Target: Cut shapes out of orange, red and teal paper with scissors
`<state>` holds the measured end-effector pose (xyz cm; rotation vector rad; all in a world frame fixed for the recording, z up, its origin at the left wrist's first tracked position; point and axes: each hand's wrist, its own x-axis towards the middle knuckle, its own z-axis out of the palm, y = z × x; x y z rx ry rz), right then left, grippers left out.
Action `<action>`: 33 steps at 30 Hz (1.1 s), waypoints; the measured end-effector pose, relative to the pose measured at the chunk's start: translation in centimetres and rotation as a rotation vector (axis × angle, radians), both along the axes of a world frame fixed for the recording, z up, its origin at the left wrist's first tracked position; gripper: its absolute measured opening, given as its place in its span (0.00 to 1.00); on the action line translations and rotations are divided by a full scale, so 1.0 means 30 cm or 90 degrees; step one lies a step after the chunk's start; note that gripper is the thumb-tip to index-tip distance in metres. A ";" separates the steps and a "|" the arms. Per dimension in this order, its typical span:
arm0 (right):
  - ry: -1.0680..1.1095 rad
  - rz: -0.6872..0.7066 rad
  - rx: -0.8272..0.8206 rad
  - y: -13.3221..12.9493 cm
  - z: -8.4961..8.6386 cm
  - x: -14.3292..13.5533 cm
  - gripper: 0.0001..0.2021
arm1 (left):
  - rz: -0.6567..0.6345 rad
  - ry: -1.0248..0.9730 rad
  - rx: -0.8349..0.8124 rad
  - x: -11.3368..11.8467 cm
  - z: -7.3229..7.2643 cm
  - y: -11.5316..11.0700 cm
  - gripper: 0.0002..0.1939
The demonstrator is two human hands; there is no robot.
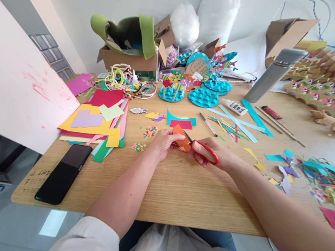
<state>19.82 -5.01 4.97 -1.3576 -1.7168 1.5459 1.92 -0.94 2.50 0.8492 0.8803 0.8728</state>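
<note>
So, the left hand (167, 142) is pinching a small piece of orange paper (182, 139) between thumb and fingers, and the right hand (220, 155) is curled around the red handles of some scissors (206, 151). The blades are right up at the paper's right edge, partly hidden, so I can't tell how far apart they are. All of that is held up over the wooden bench (165, 197), around the middle, with a red paper piece (181, 124) lying just beyond.

Left of the hands are 2 little piles of confetti (150, 132), then a messy stack of coloured paper (87, 119), and a black phone (63, 173) near the left end. Over to the right, a pen (208, 124) lies near a bunch of thin paper strips (229, 125), with a white glue bottle (235, 107) on its side and 2 wooden sticks (283, 128) past that. Colourful scraps (333, 184) are heaped at the near right. Further back sit some bumpy turquoise discs (203, 98), plus a grey flask (275, 75) that looks tilted in this wide view.
</note>
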 end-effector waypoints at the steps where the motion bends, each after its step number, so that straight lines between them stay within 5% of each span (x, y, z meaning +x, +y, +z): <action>1: 0.002 -0.002 -0.002 0.000 0.001 0.000 0.29 | 0.002 -0.001 -0.003 0.000 0.000 0.000 0.10; 33: -0.002 -0.022 -0.005 0.003 -0.009 0.000 0.29 | -0.001 -0.007 0.019 -0.003 -0.006 0.004 0.10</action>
